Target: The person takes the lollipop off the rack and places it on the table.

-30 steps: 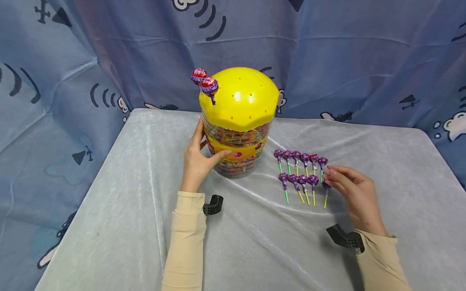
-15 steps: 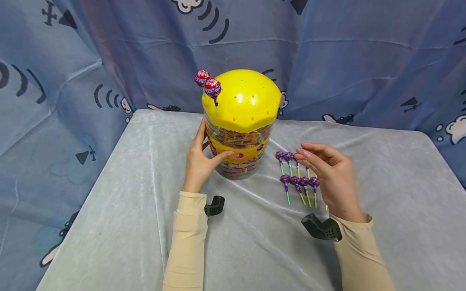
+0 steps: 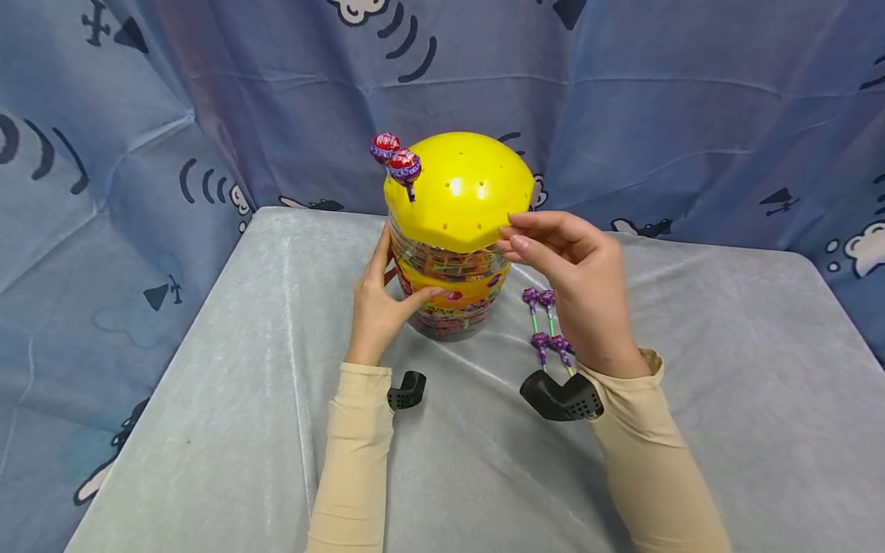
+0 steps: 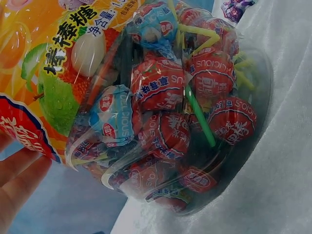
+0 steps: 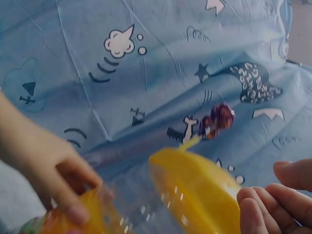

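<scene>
A clear candy jar (image 3: 452, 296) with a domed yellow lid (image 3: 463, 184) stands at the back of the table, full of wrapped lollipops (image 4: 161, 85). My left hand (image 3: 376, 315) holds its side, thumb across the front and fingers reaching behind. Two lollipops (image 3: 404, 167) stick out of the left of the lid, which is dotted with small holes. My right hand (image 3: 588, 292) hovers by the lid's right front edge, fingers loosely bent. In the right wrist view its thumb (image 5: 295, 173) is apart from the fingers, with nothing seen between them.
Purple-wrapped lollipops (image 3: 540, 340) lie in two rows right of the jar, partly hidden by my right hand. A grey cloth covers the table (image 3: 228, 430). Behind it hangs a blue printed curtain (image 3: 622, 100). Each wrist bears a black camera mount (image 3: 408, 390).
My right hand has left the right end of the lollipop rows and moved left and up to the lid. The left hand stays on the jar.
</scene>
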The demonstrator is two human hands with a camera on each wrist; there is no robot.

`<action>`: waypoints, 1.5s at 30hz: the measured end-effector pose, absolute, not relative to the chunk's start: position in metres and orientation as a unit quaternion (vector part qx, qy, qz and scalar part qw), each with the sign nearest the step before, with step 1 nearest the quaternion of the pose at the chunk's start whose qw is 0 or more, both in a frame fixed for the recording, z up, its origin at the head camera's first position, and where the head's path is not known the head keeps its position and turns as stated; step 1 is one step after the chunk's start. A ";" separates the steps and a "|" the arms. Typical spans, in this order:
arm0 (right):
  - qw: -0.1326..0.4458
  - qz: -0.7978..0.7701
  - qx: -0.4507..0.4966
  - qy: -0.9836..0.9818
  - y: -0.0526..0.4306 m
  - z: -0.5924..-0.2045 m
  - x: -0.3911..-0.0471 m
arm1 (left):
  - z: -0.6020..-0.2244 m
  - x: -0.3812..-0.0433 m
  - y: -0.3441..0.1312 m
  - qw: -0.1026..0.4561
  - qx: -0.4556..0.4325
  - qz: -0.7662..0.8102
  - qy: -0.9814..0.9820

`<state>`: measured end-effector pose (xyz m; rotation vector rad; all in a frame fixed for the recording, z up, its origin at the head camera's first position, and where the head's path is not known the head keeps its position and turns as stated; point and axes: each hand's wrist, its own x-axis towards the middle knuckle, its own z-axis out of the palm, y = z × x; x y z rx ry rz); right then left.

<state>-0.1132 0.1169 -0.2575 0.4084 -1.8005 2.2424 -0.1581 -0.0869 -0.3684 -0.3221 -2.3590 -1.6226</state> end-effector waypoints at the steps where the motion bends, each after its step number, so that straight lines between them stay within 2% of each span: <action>1: 0.117 0.766 0.147 -0.614 0.114 -0.254 -0.115 | -0.369 -0.158 -0.087 0.130 -0.112 -0.558 -0.812; 12: 0.118 0.742 0.177 -0.636 0.083 -0.230 -0.133 | -0.368 -0.159 -0.087 0.128 -0.107 -0.558 -0.813; 20: 0.157 0.707 0.206 -0.658 0.064 -0.226 -0.145 | -0.368 -0.158 -0.088 0.127 -0.107 -0.565 -0.808; 28: 0.146 0.690 0.229 -0.671 0.051 -0.220 -0.153 | -0.367 -0.158 -0.087 0.130 -0.112 -0.564 -0.808; 38: 0.160 0.634 0.232 -0.720 0.046 -0.218 -0.157 | -0.368 -0.158 -0.088 0.135 -0.117 -0.561 -0.808; 45: 0.164 0.679 0.229 -0.678 0.049 -0.218 -0.160 | -0.367 -0.158 -0.087 0.130 -0.108 -0.561 -0.810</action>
